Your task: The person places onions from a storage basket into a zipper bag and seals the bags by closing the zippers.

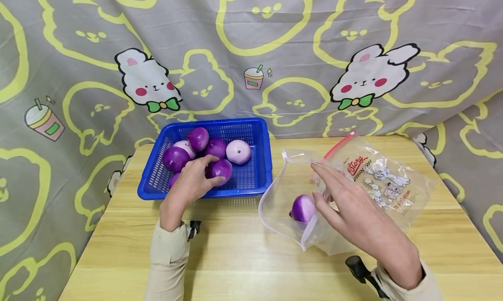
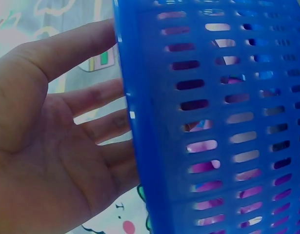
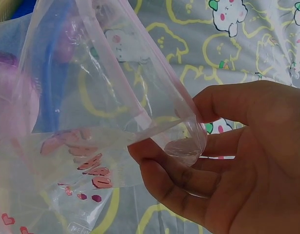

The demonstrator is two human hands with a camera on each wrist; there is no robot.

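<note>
My left hand (image 1: 190, 179) reaches over the near rim of a blue plastic basket (image 1: 268, 161). Its thumb and fingers hold a purple onion (image 1: 223, 170) at the basket's near side. The left wrist view shows the hand from below, its fingertips hidden behind the basket wall (image 2: 145, 146). A clear zip bag (image 1: 275, 200) lies on the right with its mouth spread toward the basket. Inside it, near the opening, rests one purple onion (image 1: 303, 208). My right hand (image 1: 353, 209) holds the bag's edge between thumb and fingers, also seen in the right wrist view.
Several more onions stay in the basket, among them a pale one (image 1: 238, 152) at the right. The bag's printed part (image 1: 389, 183) with a red slider strip (image 1: 339, 145) spreads over the wooden table (image 1: 235, 257). A patterned curtain (image 1: 291, 43) hangs behind.
</note>
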